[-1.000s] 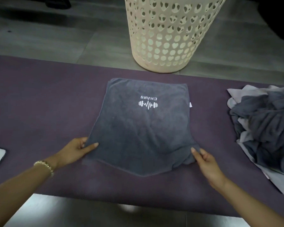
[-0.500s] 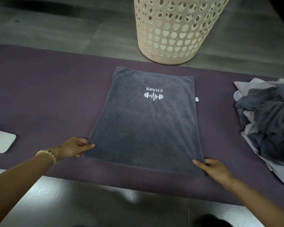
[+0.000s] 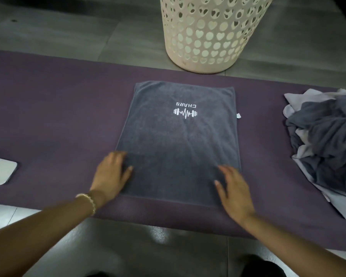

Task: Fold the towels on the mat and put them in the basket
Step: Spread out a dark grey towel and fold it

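On a purple mat point(image 3: 58, 116) over grey floor tiles, a cream basket point(image 3: 212, 37) pierced with hearts stands just beyond the far edge, a rumpled heap of towels point(image 3: 325, 140) lies at the right and a pale flat device point(image 3: 0, 169) rests at the left. Between them a dark grey towel point(image 3: 180, 146) lies flat as a neat rectangle, its white "CHARS" logo point(image 3: 185, 112) facing up. The left hand point(image 3: 110, 174), with a beaded bracelet point(image 3: 88, 200) at the wrist, and the right hand point(image 3: 234, 188) rest spread flat on the towel's near corners, gripping nothing.
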Available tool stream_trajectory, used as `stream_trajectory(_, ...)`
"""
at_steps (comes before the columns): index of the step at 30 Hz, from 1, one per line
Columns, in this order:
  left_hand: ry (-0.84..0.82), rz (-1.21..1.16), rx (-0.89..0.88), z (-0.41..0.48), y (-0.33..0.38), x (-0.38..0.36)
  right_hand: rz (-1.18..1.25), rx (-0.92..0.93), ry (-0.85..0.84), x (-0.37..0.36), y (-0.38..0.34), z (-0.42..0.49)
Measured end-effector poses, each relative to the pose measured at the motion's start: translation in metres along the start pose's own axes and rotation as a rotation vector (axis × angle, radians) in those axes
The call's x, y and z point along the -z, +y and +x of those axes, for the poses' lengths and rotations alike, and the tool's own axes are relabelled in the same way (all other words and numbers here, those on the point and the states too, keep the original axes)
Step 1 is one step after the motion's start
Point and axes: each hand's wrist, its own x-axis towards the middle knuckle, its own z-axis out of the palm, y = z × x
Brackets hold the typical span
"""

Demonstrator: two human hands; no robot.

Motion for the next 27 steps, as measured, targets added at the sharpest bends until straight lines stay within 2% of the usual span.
stream_trajectory(2, -0.079, 0.128, -0.324, -0.003, 0.023, -0.023, -0.057, 0.161, -0.156, -0.025, -0.023, 0.004)
stream_trajectory(4, -0.186, 0.221, -0.452, -0.003, 0.038, -0.048, -0.114, 0.225, -0.296, -0.050, -0.040, 0.005)
stream_trajectory(8, -0.298, 0.241, -0.369, 0.004, 0.045, -0.070, -0.244, 0.295, -0.408, -0.063, -0.031, 0.008)
stream_trajectory(11, -0.330, 0.271, -0.386, 0.003, 0.034, -0.067, -0.277, 0.310, -0.380, -0.048, 0.009, 0.005)
stream_trajectory(17, -0.248, 0.282, -0.351, -0.008, -0.018, -0.055, -0.295, 0.179, -0.363, -0.011, 0.066, -0.012)
stream_trajectory(20, -0.235, 0.234, -0.432, -0.009, -0.019, -0.049, -0.262, 0.206, -0.346, -0.006, 0.065, -0.011)
stream_trajectory(24, -0.229, 0.127, -0.741, -0.024, -0.010, -0.051, -0.128, 0.440, -0.383, -0.011, 0.037, -0.016)
stream_trajectory(27, -0.161, 0.023, -0.737, -0.026, -0.006, -0.054, -0.085, 0.502, -0.358, -0.020, 0.028, -0.020)
